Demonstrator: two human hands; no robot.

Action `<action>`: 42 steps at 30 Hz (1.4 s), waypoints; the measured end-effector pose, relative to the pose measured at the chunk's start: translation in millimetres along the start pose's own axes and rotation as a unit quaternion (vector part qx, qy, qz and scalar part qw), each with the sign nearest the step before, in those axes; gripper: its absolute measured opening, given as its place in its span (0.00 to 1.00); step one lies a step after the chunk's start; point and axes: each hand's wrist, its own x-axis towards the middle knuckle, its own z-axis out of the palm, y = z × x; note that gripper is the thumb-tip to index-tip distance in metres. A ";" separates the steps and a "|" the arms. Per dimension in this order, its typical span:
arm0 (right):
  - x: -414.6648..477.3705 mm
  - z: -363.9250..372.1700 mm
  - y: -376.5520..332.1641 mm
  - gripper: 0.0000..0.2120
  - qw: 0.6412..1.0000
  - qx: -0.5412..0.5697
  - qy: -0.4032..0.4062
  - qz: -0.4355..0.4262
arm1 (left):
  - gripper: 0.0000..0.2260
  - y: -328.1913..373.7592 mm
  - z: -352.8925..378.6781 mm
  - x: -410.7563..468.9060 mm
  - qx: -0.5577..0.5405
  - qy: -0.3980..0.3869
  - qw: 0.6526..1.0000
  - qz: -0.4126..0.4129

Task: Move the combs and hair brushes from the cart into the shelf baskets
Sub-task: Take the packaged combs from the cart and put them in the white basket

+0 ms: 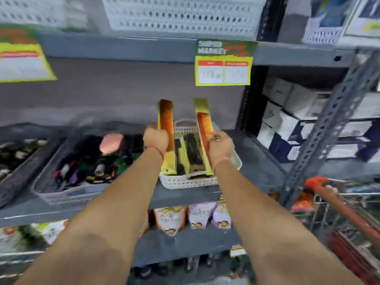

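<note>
My left hand (155, 139) grips a brown comb in a gold sleeve (166, 118), held upright over the left side of a white shelf basket (186, 183). My right hand (220, 146) grips a second brown comb in a gold sleeve (202, 118), tilted over the basket's right side. The lower ends of both sleeves reach down into the basket. Black combs in gold packs (190, 155) lie between them inside it. The cart (339, 204) with its red handle stands at the lower right.
A clear basket (61, 192) left of the white one holds hair brushes and clips. A dark basket (12, 182) sits at the far left. White boxes fill the neighbouring bay at right. A yellow price tag (224, 68) hangs above. Pouches stand on the shelf below.
</note>
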 end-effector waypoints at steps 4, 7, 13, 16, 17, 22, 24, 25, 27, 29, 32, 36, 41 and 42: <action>52.3 -22.4 16.3 0.13 0.973 -0.219 -0.049 0.047 | 0.11 -12.5 31.9 22.9 0.063 -0.100 0.993 0.012; 71.0 -21.8 32.7 0.09 0.944 -0.297 -0.122 0.070 | 0.13 -32.1 42.4 38.5 0.186 -0.148 0.971 -0.015; 68.7 -22.0 58.6 0.15 0.873 -0.425 -0.225 0.081 | 0.15 -57.2 56.5 15.5 0.472 -0.193 0.860 0.029; 65.4 -22.7 59.6 0.18 0.866 -0.430 -0.244 0.075 | 0.17 -60.6 59.1 11.3 0.508 -0.196 0.836 0.061; 62.8 -23.6 55.8 0.20 0.877 -0.421 -0.227 0.055 | 0.17 -60.8 57.6 11.7 0.495 -0.202 0.843 0.061; 24.5 25.8 5.7 0.24 0.953 -0.250 -0.114 -0.124 | 0.19 -40.2 1.5 13.0 0.265 -0.125 0.946 0.137; -12.9 75.3 -20.7 0.23 0.948 -0.193 -0.180 -0.178 | 0.21 -26.7 -49.2 22.1 0.177 -0.031 0.974 0.138; -37.4 102.4 -31.5 0.22 0.941 -0.164 -0.218 -0.199 | 0.22 -24.3 -81.4 29.5 0.130 0.007 0.984 0.122; -92.9 152.3 -44.8 0.21 0.928 -0.108 -0.299 -0.197 | 0.23 -26.7 -152.4 41.5 0.030 0.062 0.994 0.080; -155.2 195.0 -48.4 0.20 0.904 -0.066 -0.396 -0.146 | 0.24 -49.5 -235.0 50.5 -0.010 0.140 0.990 0.022; -235.7 247.4 -26.1 0.22 0.840 -0.093 -0.528 -0.086 | 0.24 -111.2 -346.3 31.0 -0.032 0.200 0.976 -0.083; -320.5 293.8 36.2 0.21 0.738 -0.167 -0.653 -0.017 | 0.20 -209.1 -440.7 -12.8 0.002 0.230 0.943 -0.240; -375.7 327.5 116.2 0.29 0.618 -0.294 -0.728 0.034 | 0.25 -303.7 -473.3 -37.8 -0.052 0.267 0.892 -0.361; -382.1 336.1 132.7 0.29 0.594 -0.316 -0.739 0.036 | 0.26 -316.1 -474.6 -36.7 -0.054 0.288 0.880 -0.374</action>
